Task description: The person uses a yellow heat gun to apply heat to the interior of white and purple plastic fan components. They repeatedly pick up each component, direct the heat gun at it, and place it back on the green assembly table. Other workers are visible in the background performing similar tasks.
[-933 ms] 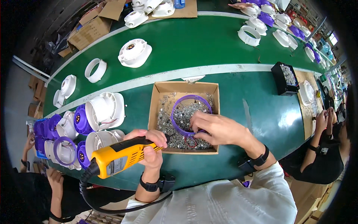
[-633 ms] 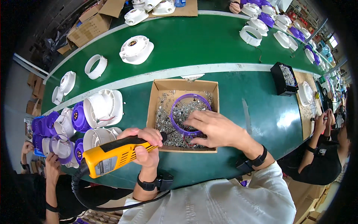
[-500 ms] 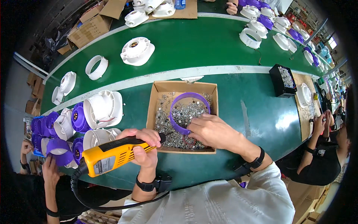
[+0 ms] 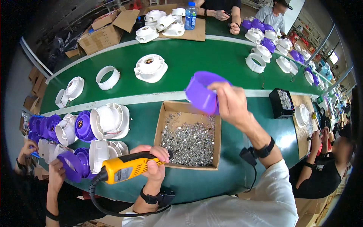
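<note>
My left hand point(image 4: 155, 162) is wrapped round a yellow and black corded electric screwdriver point(image 4: 126, 168), whose black nose points right, over the near-left edge of a cardboard box point(image 4: 162, 117). Many small silver screws point(image 4: 189, 145) lie spread inside the box. My right hand point(image 4: 231, 100) grips a purple plastic ring point(image 4: 202, 92) by its right side, lifted above the far right corner of the box. The ring is tilted and slightly blurred.
White and purple round housings point(image 4: 109, 121) crowd the left, where a co-worker's hand point(image 4: 56, 172) holds a purple ring. White parts point(image 4: 151, 68) sit on the green belt point(image 4: 181, 53) beyond. A black screw bin point(image 4: 281, 104) stands right. Other people work around the table.
My right hand has lifted the purple ring up out of the screw box and away from me. The screwdriver stays in my left hand, and the view has tilted up slightly.
</note>
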Tool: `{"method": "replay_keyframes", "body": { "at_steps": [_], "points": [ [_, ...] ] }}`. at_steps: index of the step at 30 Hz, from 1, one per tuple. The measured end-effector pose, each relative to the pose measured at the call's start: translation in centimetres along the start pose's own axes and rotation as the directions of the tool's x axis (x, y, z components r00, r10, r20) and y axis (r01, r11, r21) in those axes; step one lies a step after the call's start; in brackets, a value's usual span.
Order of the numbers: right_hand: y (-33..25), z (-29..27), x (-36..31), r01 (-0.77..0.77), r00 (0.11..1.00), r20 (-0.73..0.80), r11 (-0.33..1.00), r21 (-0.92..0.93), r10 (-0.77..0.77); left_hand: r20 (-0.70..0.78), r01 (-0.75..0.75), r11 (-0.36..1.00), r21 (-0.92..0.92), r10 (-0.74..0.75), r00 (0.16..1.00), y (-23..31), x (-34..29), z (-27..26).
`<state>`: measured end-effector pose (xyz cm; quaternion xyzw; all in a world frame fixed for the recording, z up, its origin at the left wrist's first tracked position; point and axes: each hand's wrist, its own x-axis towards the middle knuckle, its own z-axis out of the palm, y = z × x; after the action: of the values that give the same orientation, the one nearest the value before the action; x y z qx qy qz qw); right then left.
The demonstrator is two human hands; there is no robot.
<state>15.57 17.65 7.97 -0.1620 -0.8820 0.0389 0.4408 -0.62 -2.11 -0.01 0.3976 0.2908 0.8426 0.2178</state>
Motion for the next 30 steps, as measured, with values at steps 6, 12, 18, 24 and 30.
{"method": "replay_keyframes", "body": {
  "at_steps": [6,12,18,24,30],
  "points": [
    [10.0,5.2,4.4,-0.02,0.998,0.048,0.961,-0.276,0.035,0.017,-0.002,1.0,-0.011,0.002,1.0,-0.4,-0.2,-0.3],
    [14.2,9.6,4.3,0.029,0.988,0.153,0.925,-0.379,0.031,0.033,0.0,1.0,-0.014,0.001,0.999,-0.3,-0.1,-0.2],
    [5.8,10.2,6.8,0.159,0.916,0.397,0.961,-0.226,-0.058,0.061,0.0,0.999,-0.053,0.003,0.998,-0.4,-0.5,-1.0],
    [-4.9,13.2,9.5,0.398,0.776,0.439,0.892,0.214,-0.452,0.071,0.0,1.0,0.021,-0.002,0.997,0.1,-0.6,-0.8],
    [-12.2,19.5,10.0,0.62,0.652,0.332,0.731,0.285,-0.682,0.105,-0.005,0.999,0.054,0.0,0.994,0.7,-0.6,-1.0]
  ]
}}
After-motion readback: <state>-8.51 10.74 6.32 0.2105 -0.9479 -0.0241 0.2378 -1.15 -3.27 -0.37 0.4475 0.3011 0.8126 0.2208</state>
